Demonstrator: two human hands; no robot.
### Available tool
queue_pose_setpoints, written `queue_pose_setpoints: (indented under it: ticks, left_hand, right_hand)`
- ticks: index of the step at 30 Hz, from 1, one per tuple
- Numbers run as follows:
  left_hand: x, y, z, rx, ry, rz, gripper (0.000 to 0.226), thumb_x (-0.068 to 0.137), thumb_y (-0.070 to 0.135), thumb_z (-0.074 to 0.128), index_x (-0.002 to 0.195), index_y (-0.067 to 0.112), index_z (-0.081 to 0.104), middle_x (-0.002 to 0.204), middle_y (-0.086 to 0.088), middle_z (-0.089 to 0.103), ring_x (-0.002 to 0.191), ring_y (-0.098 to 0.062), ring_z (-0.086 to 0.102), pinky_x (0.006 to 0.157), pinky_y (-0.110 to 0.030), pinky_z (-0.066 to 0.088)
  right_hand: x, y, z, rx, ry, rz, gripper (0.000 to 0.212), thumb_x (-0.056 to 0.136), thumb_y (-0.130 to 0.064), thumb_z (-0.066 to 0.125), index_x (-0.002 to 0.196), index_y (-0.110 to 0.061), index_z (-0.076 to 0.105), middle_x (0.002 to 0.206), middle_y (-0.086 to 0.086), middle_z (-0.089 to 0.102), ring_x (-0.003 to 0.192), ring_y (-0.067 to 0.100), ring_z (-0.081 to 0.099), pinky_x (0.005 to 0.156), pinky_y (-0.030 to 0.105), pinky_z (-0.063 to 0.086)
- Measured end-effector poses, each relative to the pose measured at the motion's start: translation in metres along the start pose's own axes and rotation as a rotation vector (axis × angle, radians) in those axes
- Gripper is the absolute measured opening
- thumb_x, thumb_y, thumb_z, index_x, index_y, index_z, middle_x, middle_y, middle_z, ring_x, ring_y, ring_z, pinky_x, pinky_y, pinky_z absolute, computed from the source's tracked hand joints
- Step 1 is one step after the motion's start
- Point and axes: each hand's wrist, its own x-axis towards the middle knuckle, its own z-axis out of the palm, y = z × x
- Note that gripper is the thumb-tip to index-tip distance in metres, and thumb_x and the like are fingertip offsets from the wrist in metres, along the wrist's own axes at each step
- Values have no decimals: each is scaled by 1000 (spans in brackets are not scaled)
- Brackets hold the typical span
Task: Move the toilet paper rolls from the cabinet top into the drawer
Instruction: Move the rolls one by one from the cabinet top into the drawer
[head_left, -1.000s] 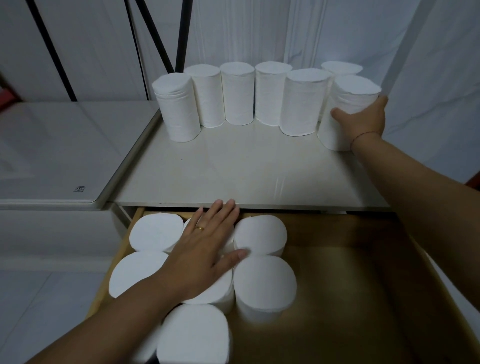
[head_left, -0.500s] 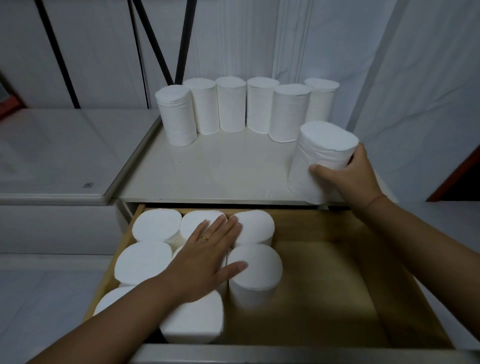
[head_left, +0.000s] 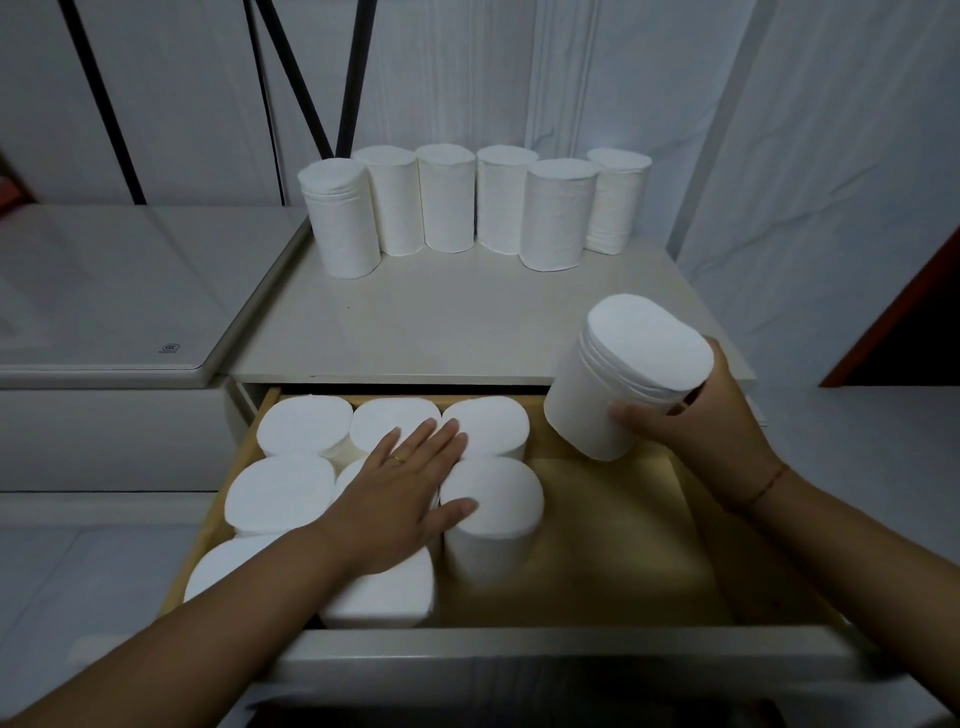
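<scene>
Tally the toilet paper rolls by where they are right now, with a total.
Cabinet-top rolls: 6
Held roll, in right hand: 1
Drawer rolls: 8, one mostly under the left hand
Total: 15

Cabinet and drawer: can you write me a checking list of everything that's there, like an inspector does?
Surface: cream cabinet top; the drawer below it is pulled open.
Job's things: six rolls upright in a row at the back of the top; about eight drawer rolls upright, filling the left side; one carried roll, tilted, over the drawer's back right corner.
Clutter: nothing seen.
Grippers: left hand lies flat on the drawer rolls; right hand grips the carried roll.
Cables: thin black lines behind the cabinet; cable or pole, cannot tell.
Surroundings: white cloth behind, white appliance on the left.
</scene>
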Motion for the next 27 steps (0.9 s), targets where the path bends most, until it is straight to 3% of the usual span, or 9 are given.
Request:
queue_pose_setpoints:
  ticks: [4, 8, 14, 20, 23, 27]
  left_hand:
    - [1, -1, 2, -4, 4, -2, 77, 86, 69, 7, 151, 29, -6, 153, 15, -20, 142, -6, -22, 116, -31, -15]
    - [0, -1, 2, -7, 12, 1, 77, 86, 68, 8, 151, 29, -5, 153, 15, -19, 143, -6, -21, 116, -31, -14]
    - [2, -2, 2, -3, 28, 3, 75, 88, 68, 9, 151, 30, -3, 153, 16, -17, 143, -5, -21, 114, -29, -17]
    - [-2, 0, 5, -22, 9, 3, 75, 87, 68, 10, 151, 30, -4, 153, 16, -18, 142, -5, -22, 114, -29, -17]
    - [-2, 1, 6, -23, 14, 3, 76, 87, 68, 9, 151, 30, -4, 153, 16, -18, 143, -6, -21, 114, -30, -17]
    - [1, -1, 4, -13, 17, 8, 75, 87, 68, 9, 151, 30, -5, 153, 16, -18, 142, -6, -22, 114, -29, -17]
  right_hand:
    - [-8, 21, -5, -37, -68, -12, 84, 58, -12, 86, 126, -20, 37, 127, 0, 49, 116, 18, 49, 93, 35, 46]
    - [-7, 52, -3, -135, -189, 33, 89, 54, -8, 89, 130, -8, 42, 129, 10, 53, 118, 25, 51, 95, 42, 48]
    - [-7, 81, 6, -249, -463, 124, 91, 55, -8, 88, 130, -14, 38, 126, 1, 48, 120, 20, 46, 93, 26, 42]
    - [-13, 84, 6, -279, -634, 151, 91, 60, -4, 85, 130, -21, 29, 125, 0, 41, 119, 15, 40, 99, 29, 41]
    - [-8, 81, -10, -148, -819, 354, 81, 66, -6, 81, 124, -35, 33, 129, -2, 42, 121, 18, 43, 89, 24, 51]
    - [10, 75, -20, 175, -813, 681, 78, 65, -33, 78, 133, -40, 39, 129, 5, 43, 116, 33, 47, 85, 45, 54]
